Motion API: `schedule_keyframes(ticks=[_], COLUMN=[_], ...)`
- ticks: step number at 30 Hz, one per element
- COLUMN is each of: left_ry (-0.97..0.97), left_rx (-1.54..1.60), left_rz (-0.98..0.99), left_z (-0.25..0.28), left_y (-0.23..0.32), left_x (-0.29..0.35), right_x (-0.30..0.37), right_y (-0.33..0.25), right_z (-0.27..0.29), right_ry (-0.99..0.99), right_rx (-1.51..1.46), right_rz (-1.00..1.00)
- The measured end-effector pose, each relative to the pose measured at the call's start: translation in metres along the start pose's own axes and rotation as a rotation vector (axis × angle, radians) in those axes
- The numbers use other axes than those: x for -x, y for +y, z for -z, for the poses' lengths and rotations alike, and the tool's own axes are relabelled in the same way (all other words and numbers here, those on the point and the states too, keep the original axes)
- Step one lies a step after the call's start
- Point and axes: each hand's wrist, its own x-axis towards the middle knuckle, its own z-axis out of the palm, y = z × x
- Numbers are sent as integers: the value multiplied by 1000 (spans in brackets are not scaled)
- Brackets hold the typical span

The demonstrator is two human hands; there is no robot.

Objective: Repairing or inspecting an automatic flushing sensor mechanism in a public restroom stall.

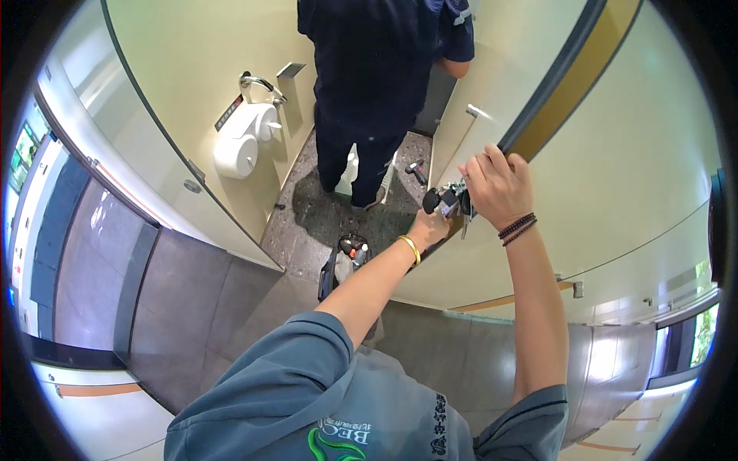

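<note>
A small black-and-silver metal lock fitting [446,201] sits on the edge of the cream cubicle door [615,177], partly hidden. The right hand [498,187] is curled over the door edge just above and beside it, gripping the door; the left hand [429,229] is closed beneath it, touching the fitting from below

We look down into a restroom stall with pale cream partition walls [184,54] and a speckled dark stone floor [307,223]. A white paper dispenser [246,142] hangs on the left partition beside a metal grab bar [261,83]. Outside the stall we see glossy grey floor tiles [192,307]. Daylight enters through a window [703,334] at the far right.
</note>
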Motion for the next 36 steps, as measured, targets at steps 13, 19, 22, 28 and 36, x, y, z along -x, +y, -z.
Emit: schedule_keyframes(ticks=[13, 19, 22, 28, 36], left_ry=[-12, -74, 172, -17, -9], left_rx=[273, 357, 380, 360, 394], left_rz=[25, 87, -105, 4, -43], left_z=[22, 35, 31, 47, 41], left_y=[29, 38, 30, 46, 35], left_x=[1, 6, 9, 14, 9], right_x=[-25, -32, -35, -34, -56], right_y=[-4, -2, -3, -2, 4], right_z=[5, 0, 0, -2, -20], right_ry=[-295, -404, -416, -517, -580], right_rx=[-23, -14, -3, 92, 196], right_rz=[-48, -66, -68, -112, -186])
